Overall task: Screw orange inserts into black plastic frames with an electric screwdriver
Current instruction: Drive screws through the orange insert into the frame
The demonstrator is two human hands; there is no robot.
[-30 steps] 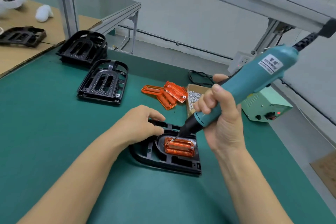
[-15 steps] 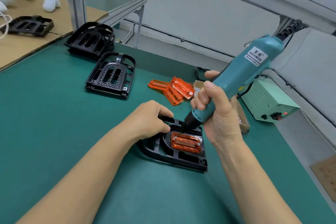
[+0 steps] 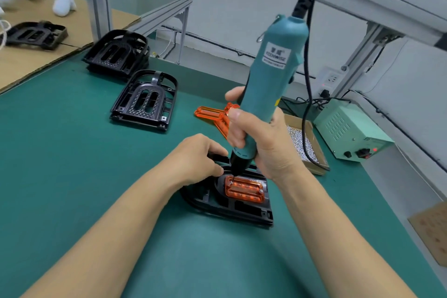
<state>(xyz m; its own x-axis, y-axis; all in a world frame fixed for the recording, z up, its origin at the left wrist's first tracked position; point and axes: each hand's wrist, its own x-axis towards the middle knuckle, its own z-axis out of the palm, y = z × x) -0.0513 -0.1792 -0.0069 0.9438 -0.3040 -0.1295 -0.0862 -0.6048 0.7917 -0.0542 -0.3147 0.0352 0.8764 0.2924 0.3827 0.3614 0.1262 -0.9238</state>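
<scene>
Your right hand has its fingers wrapped around the teal electric screwdriver, held nearly upright with its bit down on the far left corner of the orange insert. That insert sits in the black frame lying flat on the green counter in front of you. Your left hand rests on the frame's far left edge, fingers curled down over it. Spare orange inserts lie beyond, beside a box of screws. Two more black frames sit farther left.
</scene>
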